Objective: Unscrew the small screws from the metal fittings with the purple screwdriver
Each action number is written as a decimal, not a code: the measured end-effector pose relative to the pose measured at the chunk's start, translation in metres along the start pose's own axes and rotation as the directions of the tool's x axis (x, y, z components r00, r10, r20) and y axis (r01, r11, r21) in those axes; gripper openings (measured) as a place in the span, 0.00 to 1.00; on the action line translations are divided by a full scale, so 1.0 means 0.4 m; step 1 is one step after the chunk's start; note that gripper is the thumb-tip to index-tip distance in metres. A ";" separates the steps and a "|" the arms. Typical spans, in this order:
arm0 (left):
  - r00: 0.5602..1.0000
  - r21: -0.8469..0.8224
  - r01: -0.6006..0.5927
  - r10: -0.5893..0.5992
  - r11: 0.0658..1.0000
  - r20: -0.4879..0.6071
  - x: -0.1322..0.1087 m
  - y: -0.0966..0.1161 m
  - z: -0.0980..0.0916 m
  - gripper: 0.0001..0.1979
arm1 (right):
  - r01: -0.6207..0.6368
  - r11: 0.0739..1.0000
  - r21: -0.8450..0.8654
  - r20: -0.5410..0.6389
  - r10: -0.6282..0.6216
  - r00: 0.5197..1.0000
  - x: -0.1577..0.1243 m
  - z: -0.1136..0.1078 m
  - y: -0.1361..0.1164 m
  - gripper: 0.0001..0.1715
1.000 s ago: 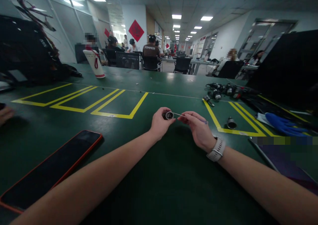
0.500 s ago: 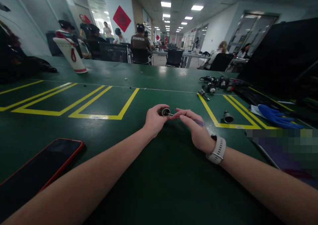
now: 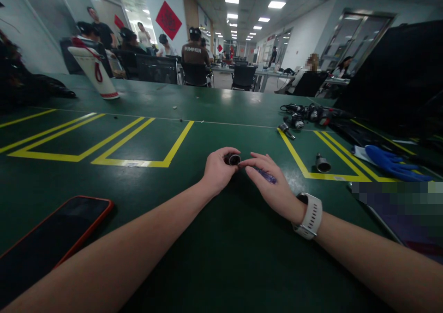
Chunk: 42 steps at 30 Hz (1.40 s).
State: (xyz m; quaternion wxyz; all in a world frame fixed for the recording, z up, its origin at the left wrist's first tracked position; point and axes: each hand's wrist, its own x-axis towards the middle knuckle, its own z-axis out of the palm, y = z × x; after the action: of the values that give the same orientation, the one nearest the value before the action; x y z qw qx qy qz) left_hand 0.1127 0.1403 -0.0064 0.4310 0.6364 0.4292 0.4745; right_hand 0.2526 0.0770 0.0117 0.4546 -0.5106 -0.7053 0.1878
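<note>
Above the green table, my left hand (image 3: 216,171) is closed round a small hollow metal cylinder (image 3: 234,159), its round open end turned towards me and to the right. A screwdriver (image 3: 266,175) with a see-through purple handle lies in my right hand (image 3: 275,191), between the thumb and the fairly straight fingers. Its tip end is close to the cylinder's rim; whether it touches cannot be made out. A similar metal cup-shaped part (image 3: 323,164) with a narrow stem rests to the right, inside a yellow taped outline.
Several dark metal parts (image 3: 296,121) lie at the back right. A blue glove (image 3: 394,162) is at the right, an orange-cased phone (image 3: 65,225) at the near left. A white cup (image 3: 95,72) stands at the far left. People sit beyond the table.
The screwdriver's shaft pointed into the cylinder's opening before; now its tip end is down at the rim. My right fingers have spread slightly, and the cylinder has turned a little.
</note>
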 end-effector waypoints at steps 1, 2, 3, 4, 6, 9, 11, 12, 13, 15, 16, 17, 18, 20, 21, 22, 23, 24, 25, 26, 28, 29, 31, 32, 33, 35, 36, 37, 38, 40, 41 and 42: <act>1.000 0.012 -0.005 0.004 1.000 0.004 0.001 -0.003 0.000 0.18 | -0.008 0.999 0.035 -0.008 0.008 1.000 0.001 0.000 0.002 0.11; 1.000 0.021 -0.008 0.008 1.000 0.008 0.002 -0.005 0.000 0.18 | -0.025 0.997 0.078 -0.013 0.026 1.000 0.003 0.000 0.006 0.11; 1.000 0.025 -0.010 0.010 1.000 0.012 0.002 -0.007 0.000 0.17 | -0.052 0.991 0.123 -0.017 0.054 0.998 0.004 -0.001 0.010 0.11; 1.000 0.024 -0.010 0.010 1.000 0.017 0.003 -0.008 0.000 0.17 | -0.083 0.982 0.169 -0.021 0.088 0.996 0.004 -0.001 0.014 0.10; 1.000 0.012 -0.005 0.004 1.000 0.029 0.004 -0.009 0.000 0.17 | -0.148 0.953 0.263 -0.020 0.159 0.987 0.005 0.000 0.021 0.10; 0.999 0.003 0.011 -0.011 1.000 0.034 0.003 -0.005 -0.002 0.18 | -0.220 0.877 0.428 -0.002 0.244 0.970 0.006 0.002 0.023 0.09; 0.999 0.001 0.021 -0.021 1.000 0.034 0.003 -0.002 -0.005 0.18 | -0.264 0.810 0.523 0.027 0.294 0.955 0.007 0.003 0.019 0.08; 0.999 0.004 0.021 -0.022 1.000 0.032 0.003 -0.002 -0.007 0.18 | -0.277 0.784 0.556 0.042 0.306 0.951 0.007 0.003 0.016 0.08; 0.999 0.010 0.017 -0.017 1.000 0.031 0.003 -0.002 -0.009 0.18 | -0.282 0.768 0.575 0.053 0.308 0.950 0.008 0.003 0.013 0.08; 1.000 0.023 -0.002 0.002 1.000 0.030 0.004 -0.005 -0.011 0.17 | -0.274 0.776 0.569 0.058 0.295 0.954 0.006 0.002 0.007 0.08; 0.999 0.026 -0.013 0.012 1.000 0.033 0.004 -0.006 -0.011 0.17 | -0.260 0.798 0.544 0.052 0.278 0.959 0.005 0.001 0.004 0.09; 0.999 0.027 -0.022 0.021 0.999 0.033 0.003 -0.007 -0.011 0.17 | -0.241 0.828 0.506 0.037 0.258 0.965 0.003 0.000 0.000 0.10; 0.999 0.029 -0.028 0.027 0.999 0.031 0.003 -0.008 -0.011 0.17 | -0.220 0.864 0.453 0.020 0.237 0.971 0.001 -0.001 -0.003 0.10; 0.999 0.036 -0.034 0.033 0.999 0.028 0.002 -0.008 -0.010 0.16 | -0.177 0.928 0.329 -0.014 0.192 0.981 -0.003 -0.004 -0.009 0.11; 0.999 0.042 -0.034 0.033 0.999 0.026 0.001 -0.008 -0.009 0.17 | -0.160 0.948 0.274 -0.033 0.176 0.984 -0.004 -0.004 -0.011 0.11; 0.999 0.049 -0.034 0.033 0.998 0.026 0.000 -0.008 -0.009 0.17 | -0.154 0.960 0.232 -0.047 0.170 0.984 -0.005 -0.005 -0.012 0.10; 0.999 0.054 -0.033 0.031 0.998 0.027 0.000 -0.008 -0.010 0.17 | -0.159 0.964 0.214 -0.051 0.173 0.984 -0.006 -0.004 -0.011 0.10; 0.999 0.056 -0.031 0.030 0.998 0.030 0.000 -0.008 -0.010 0.17 | -0.174 0.959 0.226 -0.043 0.188 0.981 -0.005 -0.003 -0.009 0.09; 0.999 0.057 -0.028 0.027 0.998 0.030 0.000 -0.009 -0.011 0.17 | -0.198 0.943 0.267 -0.028 0.213 0.977 -0.004 -0.002 -0.006 0.09; 0.999 0.055 -0.026 0.024 0.998 0.029 0.000 -0.010 -0.012 0.17 | -0.230 0.916 0.327 -0.009 0.247 0.969 -0.003 -0.001 -0.003 0.09; 0.999 0.041 -0.023 0.021 0.999 0.027 0.002 -0.013 -0.013 0.17 | -0.296 0.835 0.465 0.027 0.321 0.947 0.000 0.003 0.004 0.07; 0.999 0.031 -0.021 0.020 0.999 0.026 0.003 -0.014 -0.013 0.17 | -0.318 0.793 0.519 0.037 0.351 0.936 0.002 0.004 0.006 0.07; 1.000 0.007 -0.013 0.013 1.000 0.024 0.005 -0.014 -0.013 0.17 | -0.342 0.738 0.582 0.051 0.387 0.921 0.005 0.006 0.006 0.05; 1.000 -0.005 -0.008 0.008 1.000 0.026 0.005 -0.013 -0.013 0.16 | -0.348 0.723 0.597 0.054 0.397 0.916 0.006 0.007 0.005 0.05; 1.000 -0.015 -0.001 0.001 1.000 0.023 0.006 -0.012 -0.012 0.16 | -0.350 0.714 0.606 0.055 0.402 0.914 0.006 0.008 0.003 0.05; 1.000 -0.038 0.014 -0.014 0.999 0.016 0.006 -0.008 -0.011 0.17 | -0.338 0.707 0.622 0.036 0.406 0.913 0.007 0.009 0.000 0.04; 1.000 -0.053 0.021 -0.020 0.998 0.017 0.006 -0.006 -0.010 0.17 | -0.327 0.707 0.627 0.023 0.402 0.915 0.006 0.010 -0.001 0.04; 0.999 -0.069 0.027 -0.026 0.997 0.020 0.006 -0.004 -0.010 0.17 | -0.315 0.709 0.631 0.014 0.395 0.918 0.005 0.010 -0.003 0.04; 0.999 -0.085 0.034 -0.032 0.996 0.027 0.006 -0.002 -0.010 0.17 | -0.302 0.713 0.633 0.006 0.386 0.922 0.004 0.010 -0.003 0.04; 0.998 -0.115 0.048 -0.043 0.992 0.049 0.006 -0.001 -0.011 0.17 | -0.289 0.727 0.624 0.000 0.369 0.930 0.001 0.009 -0.004 0.05; 0.997 -0.127 0.053 -0.046 0.991 0.059 0.006 -0.001 -0.011 0.17 | -0.284 0.739 0.610 -0.002 0.360 0.933 0.000 0.008 -0.004 0.05; 0.997 -0.133 0.055 -0.046 0.990 0.067 0.006 -0.001 -0.011 0.17 | -0.276 0.756 0.594 -0.007 0.348 0.937 -0.002 0.008 -0.003 0.06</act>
State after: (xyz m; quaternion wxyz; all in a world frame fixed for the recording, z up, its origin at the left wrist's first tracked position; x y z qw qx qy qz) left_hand 0.1088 0.1433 -0.0055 0.4984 0.6096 0.3981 0.4706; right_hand 0.2494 0.0765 0.0107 0.5918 -0.4666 -0.4900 0.4380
